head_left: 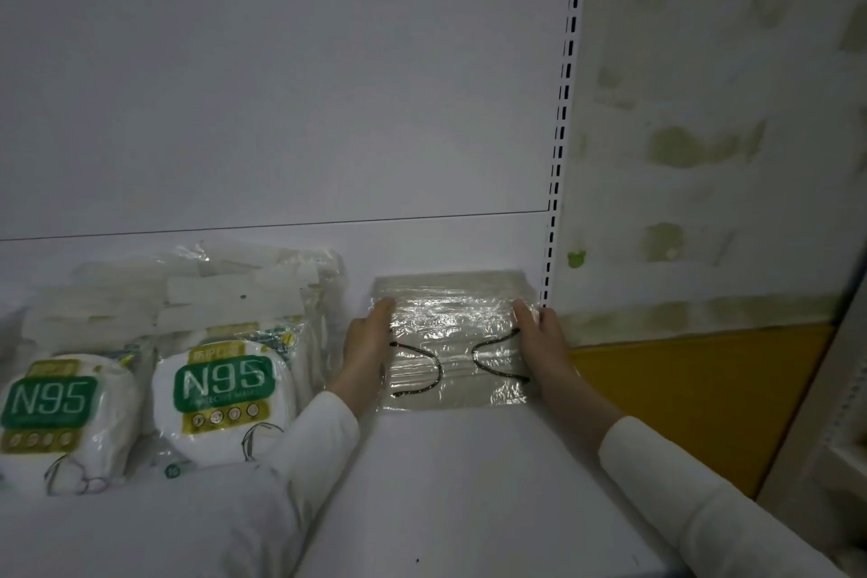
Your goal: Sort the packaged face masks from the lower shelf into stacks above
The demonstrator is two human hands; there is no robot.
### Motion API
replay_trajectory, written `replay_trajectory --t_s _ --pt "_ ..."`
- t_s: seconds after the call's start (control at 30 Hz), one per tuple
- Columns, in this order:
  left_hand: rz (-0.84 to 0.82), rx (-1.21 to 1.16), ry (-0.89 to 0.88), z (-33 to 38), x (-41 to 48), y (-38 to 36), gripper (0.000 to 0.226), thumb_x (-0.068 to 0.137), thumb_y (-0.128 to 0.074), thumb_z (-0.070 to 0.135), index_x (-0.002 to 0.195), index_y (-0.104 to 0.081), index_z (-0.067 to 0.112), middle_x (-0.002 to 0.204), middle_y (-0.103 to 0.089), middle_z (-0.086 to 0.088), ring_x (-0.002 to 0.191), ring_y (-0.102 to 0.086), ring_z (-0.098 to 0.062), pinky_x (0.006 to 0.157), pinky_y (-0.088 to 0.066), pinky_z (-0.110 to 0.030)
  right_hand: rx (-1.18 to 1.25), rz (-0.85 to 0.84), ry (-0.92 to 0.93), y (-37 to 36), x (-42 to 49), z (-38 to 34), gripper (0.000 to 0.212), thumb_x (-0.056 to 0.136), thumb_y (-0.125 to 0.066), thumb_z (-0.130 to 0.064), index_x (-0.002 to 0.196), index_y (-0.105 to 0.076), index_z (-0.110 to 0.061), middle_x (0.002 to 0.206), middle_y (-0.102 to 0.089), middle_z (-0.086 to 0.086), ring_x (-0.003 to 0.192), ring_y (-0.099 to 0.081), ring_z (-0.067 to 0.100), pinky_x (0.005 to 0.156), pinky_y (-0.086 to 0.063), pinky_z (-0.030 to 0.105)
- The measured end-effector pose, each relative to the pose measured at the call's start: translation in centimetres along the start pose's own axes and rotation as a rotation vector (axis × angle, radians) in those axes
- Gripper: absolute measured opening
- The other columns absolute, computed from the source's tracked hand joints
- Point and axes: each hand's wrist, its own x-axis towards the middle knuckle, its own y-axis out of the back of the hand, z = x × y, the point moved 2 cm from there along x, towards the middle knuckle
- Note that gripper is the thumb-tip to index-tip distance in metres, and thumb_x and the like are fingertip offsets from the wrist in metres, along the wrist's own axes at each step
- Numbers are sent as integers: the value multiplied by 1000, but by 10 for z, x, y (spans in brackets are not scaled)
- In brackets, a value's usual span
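Pressed flat, fingers straight, against the two side edges of the clear-wrapped mask stack (457, 343): left hand (363, 345) and right hand (544, 338), neither curled round it. Lying flat on the white shelf (445, 483), just beside the slotted upright (560, 131). Apart on the left, N95 packs (225, 385).

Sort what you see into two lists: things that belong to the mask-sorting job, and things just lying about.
Job: clear-wrapped mask pack, pressed between left hand and right hand; N95 packs; white shelf.
Just there: slotted upright; stained wall; yellow panel.
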Motion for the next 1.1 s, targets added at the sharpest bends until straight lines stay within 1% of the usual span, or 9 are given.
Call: replay_trajectory --t_s 0.1,0.2,0.5,0.67,0.73,0.8,0.9,0.97,1.1 --pt "68 36 -30 1 -3 0 35 87 -56 42 81 -55 8 76 -55 -7 66 -51 -20 56 -36 -27 -34 66 25 -2 0 -4 33 94 -51 -43 107 -47 -12 86 -52 -4 80 -49 13 70 -36 30" --pt "108 71 -39 0 -1 -2 27 91 -50 33 81 -53 8 73 -52 -5 60 -45 -17 51 -31 -28 -54 118 21 -4 1 -6 35 93 -53 -43 105 -47 -11 82 -50 -6 72 -46 9 60 -34 30" --pt "73 134 -61 11 -2 2 29 83 -57 36 75 -54 9 65 -50 -2 59 -48 -20 58 -36 -30 -31 152 -64 -1 7 -13 46 92 -49 -49 122 -46 -14 107 -49 7 98 -49 26 89 -43 40" --pt "57 105 -31 5 -2 0 35 85 -56 30 103 -57 0 79 -58 -7 65 -52 -20 59 -38 -29 -104 33 -89 -1 8 -10 52 91 -49 -46 130 -46 -12 125 -51 11 112 -48 29 96 -41 41" --pt "68 163 -70 8 -3 2 42 86 -54 29 115 -51 -2 79 -56 -5 66 -51 -18 56 -37 -28 -80 30 -98 2 7 -13 51 91 -50 -46 128 -47 -12 129 -50 13 113 -48 31 100 -41 46" --pt "83 226 -142 13 -9 3 43 90 -51 26 123 -42 2 81 -51 1 68 -49 -13 57 -38 -28 -87 31 -72 7 5 -18 50 93 -49 -44 129 -47 -11 132 -49 12 116 -48 31 97 -40 40" --pt "94 393 -313 19 -19 8 58 92 -50 24 141 -26 3 106 -50 1 84 -46 -14 71 -36 -27 -164 28 12 16 0 -25 49 97 -44 -41 134 -43 -9 132 -49 11 119 -46 29 88 -35 32" --pt "93 531 -423 24 -26 11 61 90 -53 24 141 -27 4 122 -49 -8 94 -45 -17 78 -34 -27 -217 23 76 24 -4 -29 49 97 -45 -41 133 -44 -8 132 -50 12 118 -48 28 89 -36 32" --pt "94 749 -570 31 -36 15 43 86 -56 27 124 -47 8 114 -58 -10 102 -53 -27 84 -42 -35 -383 4 201 36 -14 -39 48 94 -54 -32 134 -45 -7 135 -50 12 120 -49 27 94 -38 33"
